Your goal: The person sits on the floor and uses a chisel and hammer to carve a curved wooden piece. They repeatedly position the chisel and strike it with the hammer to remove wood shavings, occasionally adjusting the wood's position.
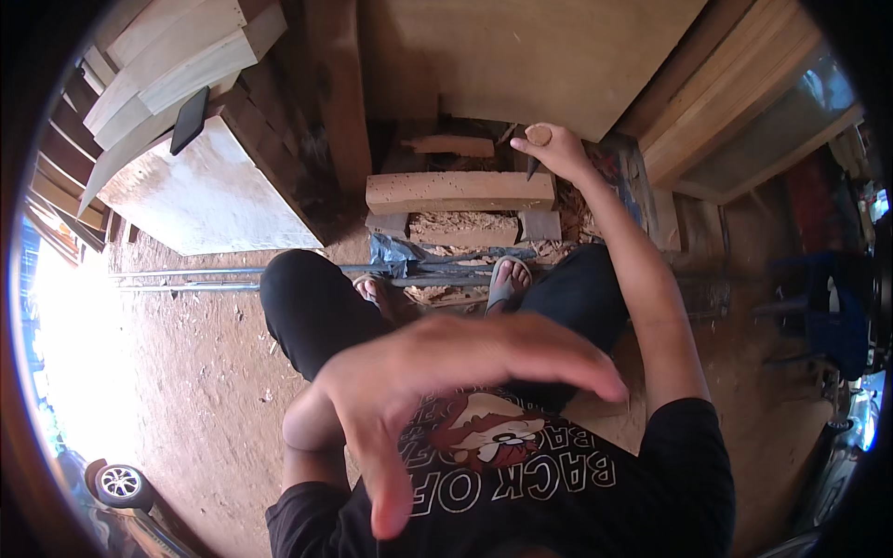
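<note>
Head view: seated person, feet toward 12 o'clock, dirt floor (186, 372) below.
Right hand (558, 149): at 1 o'clock, closed around a round wooden handle (538, 135); dark blade points down at the wood block (456, 191).
Left hand (446, 391): centre frame, raised near the camera, fingers spread, holding nothing.
Wood block: lies crosswise at 12 o'clock, on smaller offcuts.
Shavings (462, 226): heaped just under the block.
Progress: judged partway; cutting has produced chips, block shape remains plain and squared.
</note>
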A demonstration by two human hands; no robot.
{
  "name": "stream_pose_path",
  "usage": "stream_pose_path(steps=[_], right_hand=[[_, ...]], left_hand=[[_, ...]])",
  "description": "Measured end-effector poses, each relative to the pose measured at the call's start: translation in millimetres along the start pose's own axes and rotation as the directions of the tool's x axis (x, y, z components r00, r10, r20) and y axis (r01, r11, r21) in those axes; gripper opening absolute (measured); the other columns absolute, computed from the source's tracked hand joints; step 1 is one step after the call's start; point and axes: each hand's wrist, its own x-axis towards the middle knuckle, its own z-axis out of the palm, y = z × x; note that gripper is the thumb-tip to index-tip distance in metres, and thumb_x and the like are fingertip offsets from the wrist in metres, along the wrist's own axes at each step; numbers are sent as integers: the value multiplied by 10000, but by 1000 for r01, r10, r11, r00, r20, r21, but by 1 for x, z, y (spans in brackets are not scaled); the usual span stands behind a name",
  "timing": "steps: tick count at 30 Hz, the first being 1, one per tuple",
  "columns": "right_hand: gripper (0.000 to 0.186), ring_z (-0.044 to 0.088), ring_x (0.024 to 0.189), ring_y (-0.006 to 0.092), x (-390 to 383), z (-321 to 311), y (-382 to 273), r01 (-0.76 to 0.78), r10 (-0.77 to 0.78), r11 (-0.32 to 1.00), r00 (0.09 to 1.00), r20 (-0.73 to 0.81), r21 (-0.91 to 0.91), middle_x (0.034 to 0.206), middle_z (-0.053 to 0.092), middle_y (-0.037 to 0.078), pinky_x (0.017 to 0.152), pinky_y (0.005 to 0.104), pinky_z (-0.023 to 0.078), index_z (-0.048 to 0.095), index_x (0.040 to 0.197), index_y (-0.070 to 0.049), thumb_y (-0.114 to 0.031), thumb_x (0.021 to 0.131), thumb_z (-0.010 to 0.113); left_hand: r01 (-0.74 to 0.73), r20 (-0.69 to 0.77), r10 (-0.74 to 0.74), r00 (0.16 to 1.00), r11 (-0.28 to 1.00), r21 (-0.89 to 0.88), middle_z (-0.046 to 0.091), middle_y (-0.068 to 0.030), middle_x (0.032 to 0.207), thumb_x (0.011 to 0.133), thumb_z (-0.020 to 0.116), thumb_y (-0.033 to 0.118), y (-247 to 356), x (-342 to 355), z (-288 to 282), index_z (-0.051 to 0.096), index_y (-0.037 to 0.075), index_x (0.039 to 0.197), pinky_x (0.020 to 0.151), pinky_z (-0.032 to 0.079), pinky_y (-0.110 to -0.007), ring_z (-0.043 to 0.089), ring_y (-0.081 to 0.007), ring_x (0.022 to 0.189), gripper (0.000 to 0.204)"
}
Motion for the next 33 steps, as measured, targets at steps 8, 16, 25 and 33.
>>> stream_pose_path(steps=[8,16,25,33], right_hand=[[734,712,1115,234,-21,-18,-7,-148,145,989,978,151,9,1155,764,128,990,375,533,737,1240,-57,-649,817,827],[724,710,1098,254,-19,-12,0,-94,93,996,988,120,8,1138,762,127,973,384,532,733,1221,-64,-666,826,804],[619,742,996,298,-16,1,8,-74,74,996,997,-10,46,1024,777,143,891,413,564,766,1056,-46,-598,793,859],[614,729,917,280,-4,9,19,-117,114,993,982,152,7,935,752,144,820,427,553,742,970,-31,-606,792,863]], left_hand=[[108,-62,-144,988,912,-397,483,-448,1429,766,564,929,-15,47,62,355,-143,1543,1088,407,-681,483,-585,1353,1340],[193,20,-200,980,910,-367,540,-352,1428,830,626,786,-14,51,49,416,-72,1536,1091,438,-594,522,-487,1348,1131],[405,207,-372,905,902,-150,604,-243,1426,902,696,626,-1,42,-17,484,8,1528,1095,473,-497,566,-376,1342,905],[858,-803,-511,307,-216,466,689,-145,1363,1003,675,485,-8,-81,-246,541,56,1507,1008,536,-443,667,-318,1227,676]])
